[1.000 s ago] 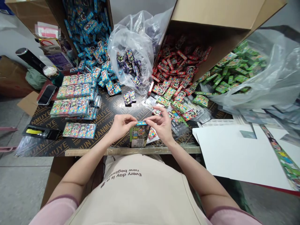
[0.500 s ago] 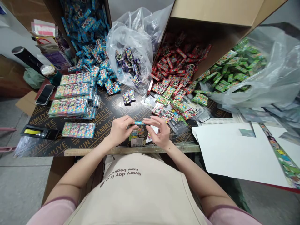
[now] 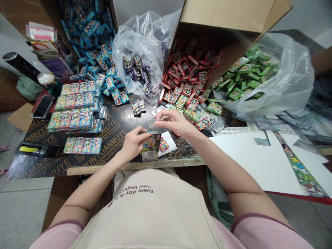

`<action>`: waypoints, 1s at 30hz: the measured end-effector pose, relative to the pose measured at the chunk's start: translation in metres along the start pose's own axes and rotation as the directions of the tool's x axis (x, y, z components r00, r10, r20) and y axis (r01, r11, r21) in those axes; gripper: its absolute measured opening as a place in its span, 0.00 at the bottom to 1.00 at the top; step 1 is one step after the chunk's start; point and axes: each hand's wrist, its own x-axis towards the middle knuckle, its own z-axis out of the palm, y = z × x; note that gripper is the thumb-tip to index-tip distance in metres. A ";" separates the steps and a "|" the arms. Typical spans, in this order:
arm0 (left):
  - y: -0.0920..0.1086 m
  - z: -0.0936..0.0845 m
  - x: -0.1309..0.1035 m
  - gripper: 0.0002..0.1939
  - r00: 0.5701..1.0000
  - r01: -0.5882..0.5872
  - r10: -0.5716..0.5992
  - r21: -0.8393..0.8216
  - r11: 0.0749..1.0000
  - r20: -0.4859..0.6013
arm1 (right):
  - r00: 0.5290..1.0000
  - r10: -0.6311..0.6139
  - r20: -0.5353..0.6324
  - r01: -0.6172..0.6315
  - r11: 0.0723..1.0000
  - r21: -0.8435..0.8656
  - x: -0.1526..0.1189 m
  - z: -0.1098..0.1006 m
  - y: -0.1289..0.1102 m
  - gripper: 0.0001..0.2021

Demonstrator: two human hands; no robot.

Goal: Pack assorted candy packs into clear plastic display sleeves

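My left hand [image 3: 132, 142] is closed at the table's front, pinching a small blue box [image 3: 155, 132] at the top edge of a dark printed packet [image 3: 150, 149]. How far the box sits inside the packet is hidden by the fingers. To the right of it, my right hand [image 3: 174, 123] is raised over the table with its fingers loosely curved and apart, and nothing shows in it. Below that hand, a small red box [image 3: 163, 144] lies on a white paper [image 3: 170, 142]. Two purple boxes [image 3: 138, 108] stand together beyond my hands.
Filled flat packs [image 3: 75, 119] are stacked at left, with a single pack [image 3: 83, 145] in front. Blue boxes [image 3: 90, 52], red boxes [image 3: 186, 74] and bagged green boxes [image 3: 249, 74] spread along the back. A phone [image 3: 43, 106], a black tape dispenser [image 3: 37, 149] and white card [image 3: 246, 162] flank the workspace.
My right hand has let go of the blue box and moved up and away toward the loose boxes. My left hand keeps its hold, and the white paper with the red box now shows.
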 end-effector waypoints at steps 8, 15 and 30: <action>0.000 0.002 -0.002 0.04 0.978 0.123 -0.137 -0.098 0.988 -0.156 | 0.952 0.097 0.289 -0.102 0.995 0.000 0.009 0.006 0.007 0.14; 0.005 -0.005 0.002 0.08 0.991 0.071 -0.082 -0.099 0.993 -0.104 | 0.863 0.148 0.483 -0.148 0.988 -0.038 0.021 -0.001 0.009 0.11; 0.008 0.011 0.003 0.13 0.968 0.122 -0.130 -0.048 0.991 -0.214 | 0.816 0.171 0.553 -0.159 0.985 -0.069 0.039 -0.005 0.019 0.12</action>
